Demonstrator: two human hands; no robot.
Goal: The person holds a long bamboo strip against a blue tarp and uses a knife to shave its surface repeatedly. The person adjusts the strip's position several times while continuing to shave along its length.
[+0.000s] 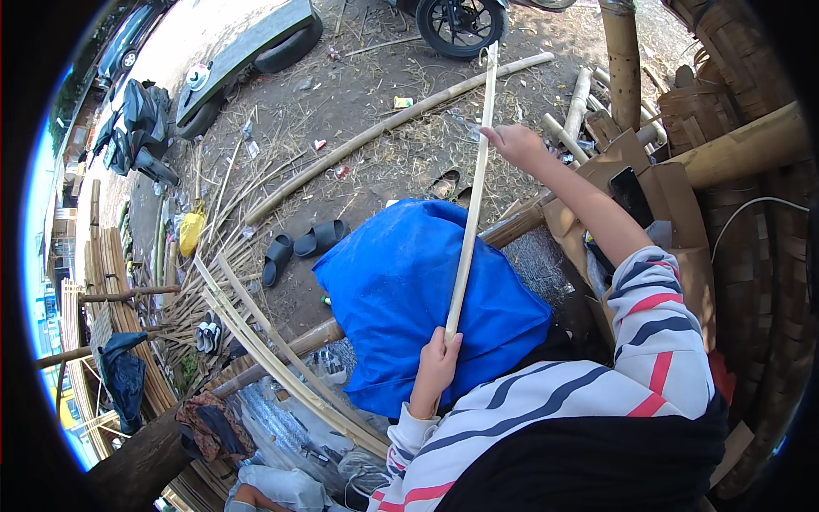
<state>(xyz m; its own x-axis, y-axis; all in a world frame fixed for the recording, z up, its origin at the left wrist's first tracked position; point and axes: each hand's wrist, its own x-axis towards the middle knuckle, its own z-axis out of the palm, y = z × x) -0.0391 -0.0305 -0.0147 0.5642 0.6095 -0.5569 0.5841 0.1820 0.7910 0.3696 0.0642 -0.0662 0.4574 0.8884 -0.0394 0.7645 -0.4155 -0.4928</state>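
Note:
A long pale bamboo strip [472, 218] slants up and away over the blue cloth [418, 282] spread across my lap. My left hand [437, 367] is closed round its near end, low over the cloth. Farther up, my right hand [517, 147] is closed at the strip, with the thumb against its right side. A thin greyish shape [465, 125] shows just left of the strip there; whether it is a blade in my hand or litter on the ground, I cannot tell. More split bamboo strips [281, 367] lie to my left.
A bamboo pole [375, 141] lies across the littered ground ahead. Black sandals [320, 239] sit past the cloth. To the right, a cardboard box [674, 213] holds a dark phone [630, 194]. A motorcycle wheel [461, 26] stands at the far edge; another person's arm [260, 497] is at lower left.

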